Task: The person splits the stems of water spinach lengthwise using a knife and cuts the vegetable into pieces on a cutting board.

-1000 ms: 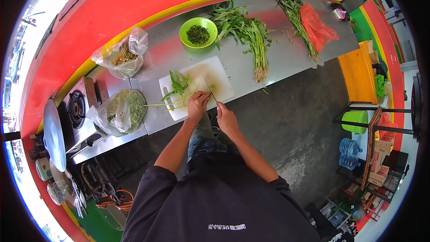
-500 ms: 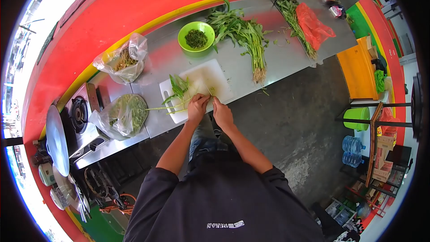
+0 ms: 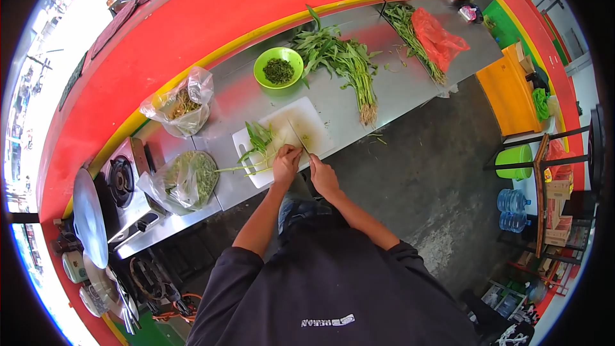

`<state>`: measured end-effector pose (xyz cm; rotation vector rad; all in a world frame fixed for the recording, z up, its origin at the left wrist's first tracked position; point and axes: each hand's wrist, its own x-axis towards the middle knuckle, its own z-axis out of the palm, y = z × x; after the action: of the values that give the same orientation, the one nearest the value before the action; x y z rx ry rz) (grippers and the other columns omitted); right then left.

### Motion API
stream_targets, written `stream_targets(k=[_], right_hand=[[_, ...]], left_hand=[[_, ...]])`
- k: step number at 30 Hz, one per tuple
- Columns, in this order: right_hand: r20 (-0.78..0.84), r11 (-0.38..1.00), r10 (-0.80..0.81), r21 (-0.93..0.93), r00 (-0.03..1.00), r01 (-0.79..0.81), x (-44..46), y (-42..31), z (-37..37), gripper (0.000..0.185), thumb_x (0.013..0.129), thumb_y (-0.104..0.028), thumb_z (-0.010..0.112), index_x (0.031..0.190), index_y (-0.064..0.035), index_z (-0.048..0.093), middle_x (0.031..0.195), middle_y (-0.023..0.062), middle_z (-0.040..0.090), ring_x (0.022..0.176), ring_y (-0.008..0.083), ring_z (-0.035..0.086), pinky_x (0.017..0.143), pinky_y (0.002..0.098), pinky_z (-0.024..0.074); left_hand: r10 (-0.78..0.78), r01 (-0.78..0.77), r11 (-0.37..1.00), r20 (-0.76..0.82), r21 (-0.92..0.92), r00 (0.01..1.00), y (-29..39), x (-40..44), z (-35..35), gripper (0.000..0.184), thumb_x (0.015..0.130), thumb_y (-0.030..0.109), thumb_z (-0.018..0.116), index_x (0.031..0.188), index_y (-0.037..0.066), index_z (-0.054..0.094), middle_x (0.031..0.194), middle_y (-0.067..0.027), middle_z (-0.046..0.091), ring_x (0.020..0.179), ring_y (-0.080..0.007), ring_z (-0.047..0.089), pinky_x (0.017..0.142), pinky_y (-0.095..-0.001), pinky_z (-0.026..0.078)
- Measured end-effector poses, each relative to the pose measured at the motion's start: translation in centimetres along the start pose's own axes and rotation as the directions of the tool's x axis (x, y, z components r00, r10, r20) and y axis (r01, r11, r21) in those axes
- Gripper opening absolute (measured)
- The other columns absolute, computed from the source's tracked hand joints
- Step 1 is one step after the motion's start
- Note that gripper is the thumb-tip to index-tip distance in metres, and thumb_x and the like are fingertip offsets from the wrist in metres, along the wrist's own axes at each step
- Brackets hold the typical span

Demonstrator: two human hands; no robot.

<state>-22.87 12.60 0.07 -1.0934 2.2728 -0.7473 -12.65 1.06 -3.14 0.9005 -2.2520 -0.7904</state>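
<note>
My left hand (image 3: 286, 165) is closed on thin green stems (image 3: 264, 165) at the near edge of the white cutting board (image 3: 312, 120). Leaves (image 3: 258, 138) joined to the stems lie on the board's left part. My right hand (image 3: 324, 176) is wrapped round the handle of a knife (image 3: 298, 134), whose blade points away over the board, just right of my left fingers. Small green pieces lie beside the blade. Beyond the board stands a green bowl (image 3: 287, 55) of chopped greens. A bunch of leafy stems with roots (image 3: 360, 83) lies to its right.
Two clear plastic bags, one with roots (image 3: 182, 104) and one with greens (image 3: 192, 179), sit left of the board. A gas stove (image 3: 122, 179) stands at the far left. A red bag (image 3: 437, 37) rests on more greens at the right. A yellow-edged red wall runs behind the counter.
The knife blade, out of sight half a second ago, shows over the board again. My hands remain close together at the stems. The whole view has shifted and turned slightly.
</note>
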Motion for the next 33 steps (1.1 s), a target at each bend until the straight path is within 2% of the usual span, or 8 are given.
stream_targets(k=[7,12,16,19,27,33], right_hand=[[-0.069,0.999,-0.037,-0.012,0.997,0.037,2.9,-0.6,1.7,0.036,0.105,-0.033,0.044,0.130,-0.0108,0.057,0.078,0.0248,0.069,0.073,0.0468,0.068,0.064,0.0555,0.0546],[-0.014,1.000,-0.003,-0.004,1.000,0.003,3.0,-0.7,1.0,0.035,0.105,-0.031,0.044,0.131,-0.0114,0.056,0.079,0.0273,0.068,0.074,0.0472,0.068,0.065,0.0574,0.0547],[-0.028,1.000,0.002,0.002,1.000,-0.002,1.5,-0.6,0.8,0.034,0.105,-0.031,0.045,0.130,-0.0116,0.055,0.078,0.0271,0.068,0.072,0.0473,0.067,0.064,0.0575,0.0546],[-0.014,0.999,0.010,-0.050,1.000,-0.010,0.8,-0.2,0.6,0.033,0.104,-0.030,0.046,0.129,-0.0114,0.056,0.077,0.0256,0.068,0.070,0.0467,0.067,0.063,0.0575,0.0545],[-0.046,0.991,-0.119,-0.062,0.992,0.116,3.4,0.0,1.9,0.034,0.105,-0.029,0.046,0.132,-0.0106,0.054,0.079,0.0242,0.069,0.070,0.0449,0.068,0.061,0.0552,0.0552],[0.012,0.996,-0.045,-0.079,0.999,0.045,3.1,-0.4,1.2,0.037,0.105,-0.032,0.046,0.133,-0.0105,0.054,0.077,0.0232,0.069,0.070,0.0447,0.069,0.060,0.0528,0.0562]], left_hand=[[0.031,-0.032,0.999,0.048,0.023,0.998,0.3,0.1,-0.4,0.023,0.084,0.005,0.072,0.106,0.007,0.077,0.093,-0.0104,0.065,0.088,-0.0316,0.062,0.078,-0.0418,0.051],[0.009,-0.009,1.000,0.054,0.003,0.999,0.2,0.5,-0.3,0.022,0.084,0.006,0.072,0.105,0.006,0.077,0.093,-0.0101,0.067,0.088,-0.0307,0.063,0.078,-0.0412,0.051],[0.051,-0.050,0.999,0.023,-0.017,0.998,-0.4,0.4,-0.2,0.020,0.083,0.006,0.073,0.103,0.005,0.077,0.093,-0.0101,0.068,0.087,-0.0303,0.063,0.077,-0.0400,0.052],[0.015,-0.015,0.999,0.011,-0.041,1.000,-0.1,0.1,0.2,0.020,0.083,0.005,0.074,0.102,0.005,0.077,0.093,-0.0101,0.067,0.086,-0.0300,0.063,0.076,-0.0398,0.052],[0.044,-0.043,0.999,-0.040,0.015,0.998,0.1,0.2,0.3,0.021,0.081,0.004,0.074,0.101,0.005,0.076,0.091,-0.0108,0.066,0.085,-0.0314,0.063,0.075,-0.0420,0.051],[0.018,-0.018,1.000,-0.026,-0.012,0.999,0.0,0.5,0.3,0.021,0.080,0.004,0.075,0.101,0.006,0.076,0.091,-0.0108,0.066,0.085,-0.0313,0.063,0.076,-0.0418,0.051]])
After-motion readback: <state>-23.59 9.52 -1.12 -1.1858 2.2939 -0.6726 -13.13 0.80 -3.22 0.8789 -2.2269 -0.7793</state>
